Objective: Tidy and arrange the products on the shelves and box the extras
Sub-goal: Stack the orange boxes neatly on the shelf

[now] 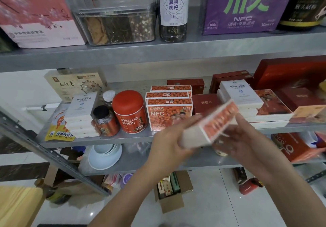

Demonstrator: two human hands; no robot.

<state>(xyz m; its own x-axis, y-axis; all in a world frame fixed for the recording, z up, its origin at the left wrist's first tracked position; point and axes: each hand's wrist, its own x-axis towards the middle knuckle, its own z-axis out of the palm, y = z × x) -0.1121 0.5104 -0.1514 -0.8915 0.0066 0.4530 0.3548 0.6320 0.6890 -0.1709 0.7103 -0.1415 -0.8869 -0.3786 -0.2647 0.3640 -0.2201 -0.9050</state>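
Box (pixel 210 123) orange/white, tilted, blurred | we grip it w/ L hand (pixel 170 138) round low end + R hand (pixel 247 142) on far side | held in front of mid shelf (pixel 123 139), nr NFC boxes (pixel 169 115)

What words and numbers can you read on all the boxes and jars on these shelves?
"NFC": purple box.
"黑果枸杞": tall bottle.
"五行养": cream box.
"枸杞粉": red jar.
"NFC", "沙棘原浆": front orange box.
"鲜百分": dark red box.
"纯鲜枸杞汁": yellow pouch.
Held box, in the left hand and right hand: blurred, unreadable.
Other small print: too small or blurred.
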